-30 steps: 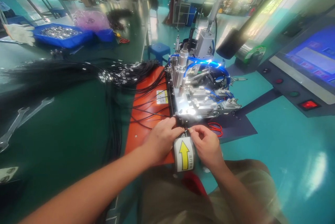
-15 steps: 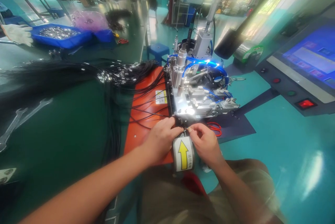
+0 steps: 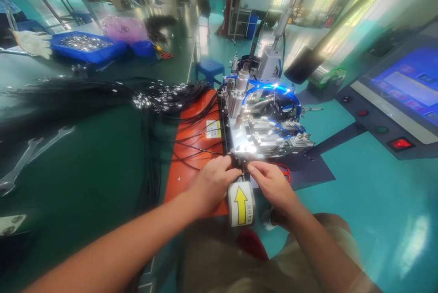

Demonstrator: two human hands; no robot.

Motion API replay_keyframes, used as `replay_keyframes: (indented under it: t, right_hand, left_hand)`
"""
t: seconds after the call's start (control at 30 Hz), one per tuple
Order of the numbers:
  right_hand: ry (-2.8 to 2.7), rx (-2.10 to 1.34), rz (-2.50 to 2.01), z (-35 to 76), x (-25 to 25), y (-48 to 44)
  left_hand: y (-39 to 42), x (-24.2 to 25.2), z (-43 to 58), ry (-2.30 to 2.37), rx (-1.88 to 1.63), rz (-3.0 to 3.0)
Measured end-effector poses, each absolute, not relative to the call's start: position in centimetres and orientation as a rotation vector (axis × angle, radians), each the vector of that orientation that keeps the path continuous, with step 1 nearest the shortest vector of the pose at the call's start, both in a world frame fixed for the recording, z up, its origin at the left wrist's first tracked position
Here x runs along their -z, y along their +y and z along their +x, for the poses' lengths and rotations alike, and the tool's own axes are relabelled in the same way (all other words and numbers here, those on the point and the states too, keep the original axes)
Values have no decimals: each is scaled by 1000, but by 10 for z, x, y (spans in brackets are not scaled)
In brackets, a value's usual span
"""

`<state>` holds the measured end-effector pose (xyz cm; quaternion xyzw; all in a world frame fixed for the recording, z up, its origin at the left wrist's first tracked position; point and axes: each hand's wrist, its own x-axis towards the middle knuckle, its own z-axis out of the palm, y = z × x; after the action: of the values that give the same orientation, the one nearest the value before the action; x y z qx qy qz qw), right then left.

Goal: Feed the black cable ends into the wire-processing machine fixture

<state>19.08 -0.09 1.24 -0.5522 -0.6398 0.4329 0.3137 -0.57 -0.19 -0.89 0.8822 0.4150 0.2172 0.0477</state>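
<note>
My left hand (image 3: 212, 182) and my right hand (image 3: 270, 182) meet at the front edge of a small metal machine (image 3: 260, 133) with blue air tubes. Both hands are closed in a pinch just above a white roller with a yellow arrow label (image 3: 241, 203). My left hand pinches the end of a thin black cable (image 3: 195, 149) that runs across the orange plate (image 3: 186, 165). What my right fingers pinch is too small to make out. A big bundle of black cables (image 3: 102, 96) lies spread to the left.
Two wrenches (image 3: 20, 160) lie on the green bench at the left. A blue tray of metal parts (image 3: 85, 46) and a white glove (image 3: 32, 42) sit at the back left. A control panel with a screen (image 3: 407, 96) stands to the right. Red scissors (image 3: 284, 172) lie beside my right hand.
My right hand has shifted slightly forward toward the machine's edge and flattened a little. My left hand stays in the same spot. The view has drifted slightly.
</note>
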Motion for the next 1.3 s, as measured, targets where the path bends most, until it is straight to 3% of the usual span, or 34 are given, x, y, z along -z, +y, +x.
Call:
replay_keyframes:
  t: [0.23,0.63,1.3]
  right_hand:
    - [-1676,-1130,-1427,191,-10,-1]
    - [-1806,-776,-1508,194,-1,-2]
    - [-1599,-1124,-1583,195,6,1]
  left_hand:
    - [-3,10,-5,1262,-661,2683]
    - [-2,9,-5,1254,-675,2692]
    - [-2,7,-7,1254,-587,2694]
